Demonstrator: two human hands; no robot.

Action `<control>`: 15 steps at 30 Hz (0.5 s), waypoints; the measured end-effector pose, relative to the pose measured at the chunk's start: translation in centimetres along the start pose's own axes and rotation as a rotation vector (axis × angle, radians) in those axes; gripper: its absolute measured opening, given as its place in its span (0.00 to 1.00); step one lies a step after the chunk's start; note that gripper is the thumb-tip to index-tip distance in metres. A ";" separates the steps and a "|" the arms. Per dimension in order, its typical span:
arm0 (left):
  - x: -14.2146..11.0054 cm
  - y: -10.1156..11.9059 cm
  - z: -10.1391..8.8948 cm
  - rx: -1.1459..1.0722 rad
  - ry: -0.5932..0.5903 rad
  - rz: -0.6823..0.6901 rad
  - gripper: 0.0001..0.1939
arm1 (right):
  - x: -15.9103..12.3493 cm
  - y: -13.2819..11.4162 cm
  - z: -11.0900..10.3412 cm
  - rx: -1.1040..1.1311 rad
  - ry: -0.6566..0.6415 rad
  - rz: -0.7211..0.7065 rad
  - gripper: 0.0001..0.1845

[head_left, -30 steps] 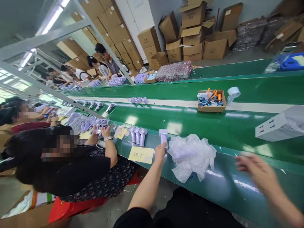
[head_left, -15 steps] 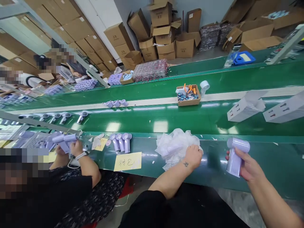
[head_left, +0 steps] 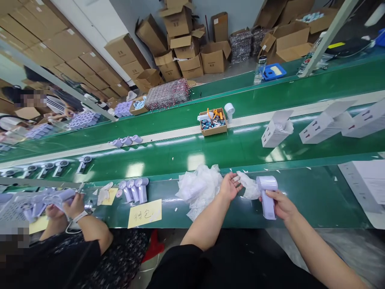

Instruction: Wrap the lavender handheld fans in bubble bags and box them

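Observation:
My right hand (head_left: 282, 203) is closed around the handle of a lilac handheld fan (head_left: 268, 196), shaped like a small hair dryer and held upright above the bench. Beside the fan's head is a small translucent plastic bag (head_left: 249, 186). My left hand (head_left: 231, 186) has its fingertips at the left end of this bag, seemingly pinching it; the exact grip is blurred. Just left of that hand lies a pile of crumpled clear bags (head_left: 200, 184). Further left, several lilac fans (head_left: 134, 190) stand in a group behind a yellow handwritten card (head_left: 144, 213).
A co-worker's hands (head_left: 64, 208) handle a lilac fan at the left. Across the green conveyor (head_left: 168, 154) stand a small carton of parts (head_left: 213, 127) and open white boxes (head_left: 275, 130). White packaging (head_left: 365, 184) lies at the right end of the bench.
My left hand has come off the bag pile with a small bag at its fingertips. My right hand has brought the fan leftward and closer to it. The view has shifted right.

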State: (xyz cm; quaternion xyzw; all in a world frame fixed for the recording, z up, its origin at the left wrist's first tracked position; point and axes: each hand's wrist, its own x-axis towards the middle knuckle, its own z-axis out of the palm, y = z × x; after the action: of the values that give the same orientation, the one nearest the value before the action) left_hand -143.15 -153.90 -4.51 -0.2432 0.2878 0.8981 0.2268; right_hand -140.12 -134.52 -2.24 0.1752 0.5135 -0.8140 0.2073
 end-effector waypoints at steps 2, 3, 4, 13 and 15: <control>-0.6 -1.4 0.3 0.078 -0.105 0.046 0.21 | 0.3 -1.0 0.2 -0.014 0.033 0.009 0.20; -0.9 -2.2 0.5 0.146 -0.160 0.085 0.26 | 0.4 -1.4 0.2 -0.013 0.039 -0.001 0.21; -1.1 -3.1 0.7 0.216 -0.178 0.135 0.31 | 0.6 -1.7 0.2 -0.007 0.046 -0.014 0.21; -1.9 -5.6 0.7 0.230 0.087 0.023 0.23 | 3.0 -2.2 -0.6 0.189 0.124 0.051 0.20; -2.4 -5.2 1.0 0.231 -0.022 0.149 0.26 | 3.2 -2.3 -0.3 0.173 0.099 0.050 0.21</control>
State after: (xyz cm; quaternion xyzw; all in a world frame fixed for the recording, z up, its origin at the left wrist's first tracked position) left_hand -138.73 -150.08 -4.55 -0.1833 0.4040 0.8760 0.1892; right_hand -143.99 -133.83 -2.19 0.2454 0.4464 -0.8402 0.1859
